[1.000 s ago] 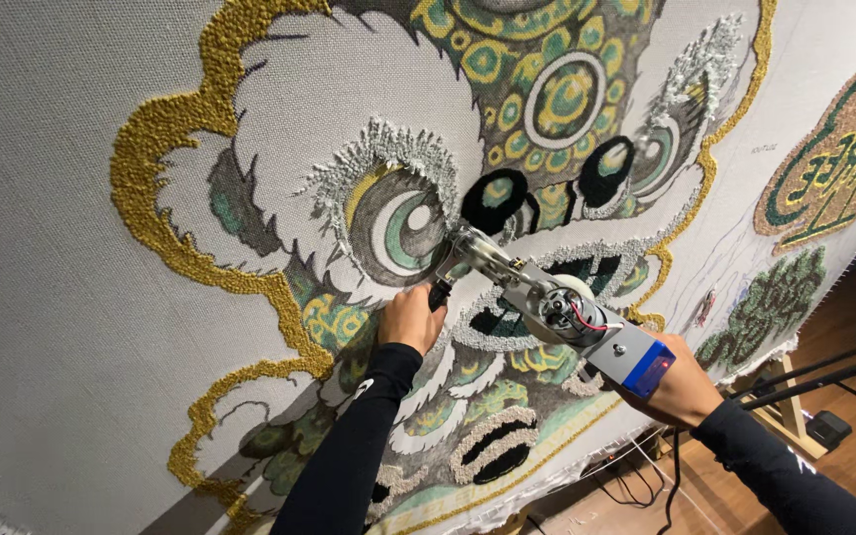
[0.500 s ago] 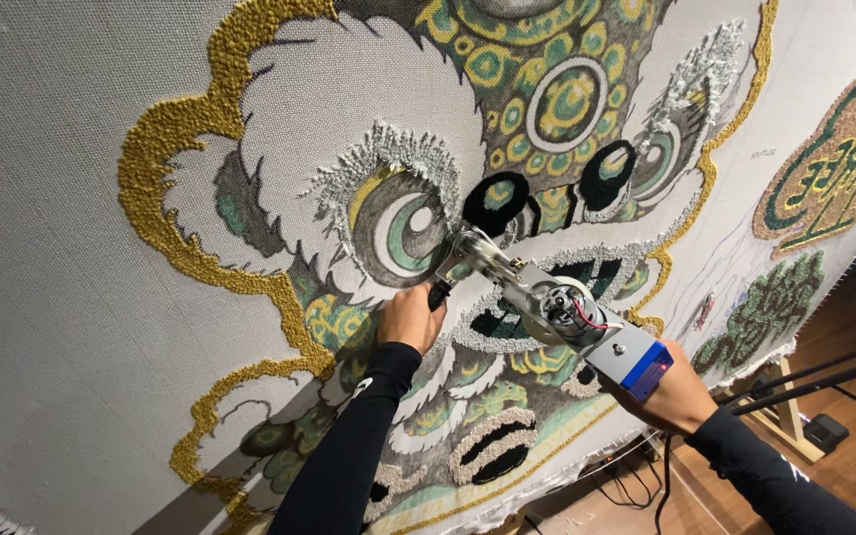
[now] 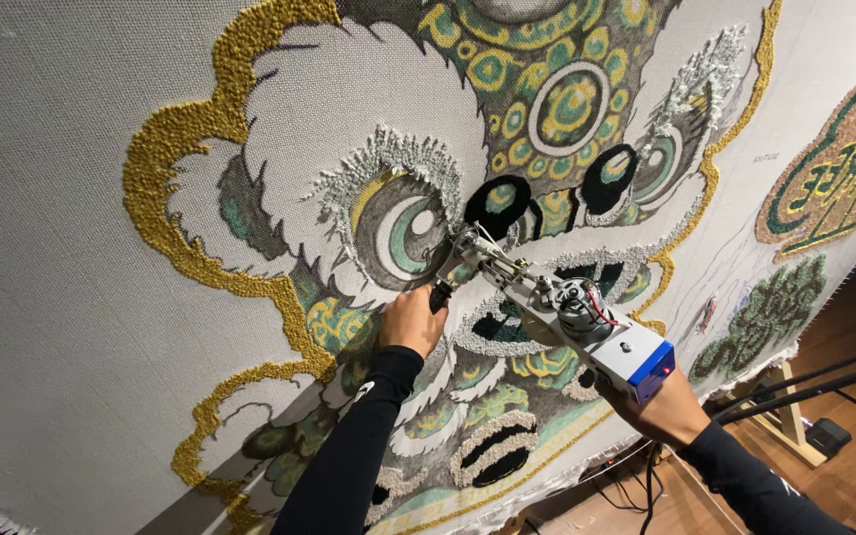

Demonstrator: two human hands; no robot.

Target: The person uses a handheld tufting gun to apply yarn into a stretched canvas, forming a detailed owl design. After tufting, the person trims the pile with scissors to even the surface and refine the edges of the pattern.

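Note:
A large stretched cloth (image 3: 61, 297) stands upright before me, tufted with a lion-dance face in gold, green, white and black. I press a grey tufting gun (image 3: 557, 312) with a blue back end against it, its needle tip just below the lion's left eye (image 3: 403, 228). My left hand (image 3: 413, 319) is closed on the gun's black front handle. My right hand (image 3: 661, 406) grips the rear handle under the blue block, mostly hidden by the tool. Both arms wear black sleeves.
A second green-and-gold tufted emblem (image 3: 834, 168) sits at the cloth's right. Below right are a wooden floor (image 3: 844, 347), dark metal bars (image 3: 804, 391), a wooden frame foot (image 3: 785, 416) and cables (image 3: 636, 485). A gold tufted outline (image 3: 165, 188) curls across the bare cloth.
The gun and both hands have held almost the same spot on the cloth. The view has shifted slightly, nothing else differs.

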